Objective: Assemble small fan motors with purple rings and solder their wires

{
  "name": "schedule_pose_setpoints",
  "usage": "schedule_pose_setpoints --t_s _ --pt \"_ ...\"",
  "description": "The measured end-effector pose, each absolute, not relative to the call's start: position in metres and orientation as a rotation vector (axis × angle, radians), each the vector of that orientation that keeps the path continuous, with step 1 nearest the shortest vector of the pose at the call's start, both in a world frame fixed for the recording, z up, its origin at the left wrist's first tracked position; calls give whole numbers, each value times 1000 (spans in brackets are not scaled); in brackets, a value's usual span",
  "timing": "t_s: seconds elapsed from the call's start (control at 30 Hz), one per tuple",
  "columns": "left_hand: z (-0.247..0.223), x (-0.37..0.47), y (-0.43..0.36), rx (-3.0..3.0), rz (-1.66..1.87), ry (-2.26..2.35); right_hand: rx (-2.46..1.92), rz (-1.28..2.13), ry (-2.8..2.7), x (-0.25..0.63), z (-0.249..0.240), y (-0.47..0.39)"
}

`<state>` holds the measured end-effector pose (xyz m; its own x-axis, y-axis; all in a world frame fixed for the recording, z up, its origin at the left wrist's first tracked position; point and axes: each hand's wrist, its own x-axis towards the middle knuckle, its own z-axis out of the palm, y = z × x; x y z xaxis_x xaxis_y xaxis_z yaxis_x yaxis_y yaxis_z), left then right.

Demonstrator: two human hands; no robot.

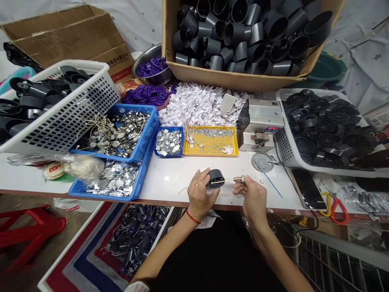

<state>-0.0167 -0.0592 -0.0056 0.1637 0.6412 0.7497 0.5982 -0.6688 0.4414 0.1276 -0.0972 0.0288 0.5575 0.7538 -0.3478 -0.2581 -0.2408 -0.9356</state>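
Left hand [199, 194] grips a dark grey plastic cylinder [216, 178] over the white table [159, 184]; right hand [254, 198] pinches a small metallic piece [239, 179] beside it. Beyond, the metal-cased machine's [263, 115] red display [271, 129] is unreadable; far left, cardboard [69, 40] bears red print [121, 74], illegible.

Two hands [198, 195] are at lower centre, three blue trays [147, 136] left of centre, one yellow tray [209, 153] at centre, one smartphone [308, 188] at lower right.

Soft bright light on white tabletop [164, 168], darker floor [74, 221] beneath, pale reflection on black smartphone [308, 189], outer edges stretched
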Motion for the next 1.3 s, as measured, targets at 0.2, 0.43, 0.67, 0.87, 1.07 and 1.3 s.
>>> schedule_pose_setpoints --t_s 0.2,0.43,0.67,0.87,1.07,1.3 --pt "4 -15 -64 2405 1298 1452 -1626 878 -1074 122 37 -103" --pt "19 -11 -71 2427 997 1605 -1601 426 -1167 112 24 -99" --pt "20 -18 -71 2476 961 1549 -1667 778 -1262 120 25 -97" --pt "24 -27 -68 2322 1064 1204 -1428 1321 -1014 139 25 -92" --pt "24 -27 -72 2143 961 985 -1234 1557 -960 139 27 -92" --pt "14 -31 -75 2071 881 989 -1324 1615 -937 143 31 -96"
